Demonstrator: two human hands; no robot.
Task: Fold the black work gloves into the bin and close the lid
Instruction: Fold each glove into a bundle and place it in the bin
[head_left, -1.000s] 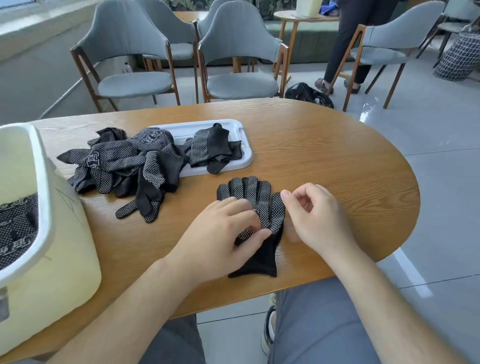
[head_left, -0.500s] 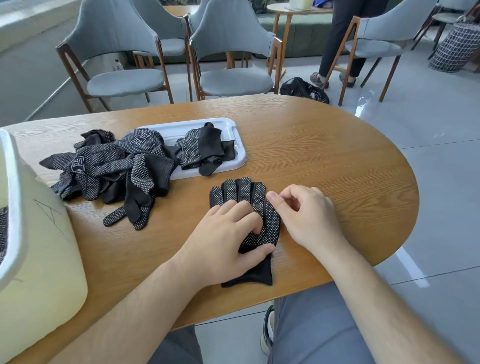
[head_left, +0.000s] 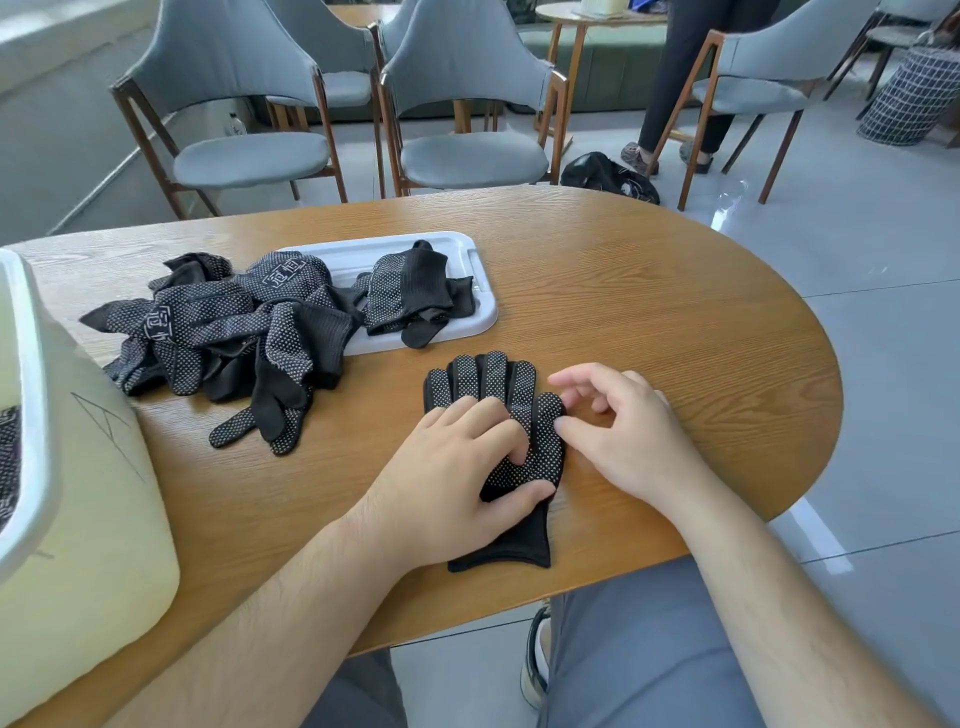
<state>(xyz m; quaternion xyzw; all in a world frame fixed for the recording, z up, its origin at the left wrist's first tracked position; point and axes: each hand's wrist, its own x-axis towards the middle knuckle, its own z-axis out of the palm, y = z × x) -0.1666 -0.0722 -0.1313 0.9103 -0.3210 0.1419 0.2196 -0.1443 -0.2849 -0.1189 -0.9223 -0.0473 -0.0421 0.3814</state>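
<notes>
Head view. One black dotted glove (head_left: 540, 447) lies flat on the wooden table (head_left: 649, 312) near the front edge, fingers pointing away from me and cuff toward me.

Left hand (head_left: 457, 483): laid palm down on the glove, fingers relaxed and slightly bent, thumb across the lower palm. It presses and does not grip.

Right hand (head_left: 618, 431): just beside the glove's right edge, fingers loosely curled and holding nothing. The thumb tip touches that edge.

Pile of unfolded gloves (head_left: 234, 332): to the left and further back, partly overlapping the left end of the white lid (head_left: 363, 254), which lies flat on the table. A folded glove bundle (head_left: 410, 291) sits on the lid.

Bin (head_left: 88, 519): pale yellow with a white rim, at the far left of the table, uncovered. Dotted black fabric (head_left: 8, 457) shows inside at the frame edge; I cannot tell how many gloves.

Background: grey chairs (head_left: 467, 104) behind the table, a black bag (head_left: 608, 174) on the floor, and a standing person's legs (head_left: 675, 78).
</notes>
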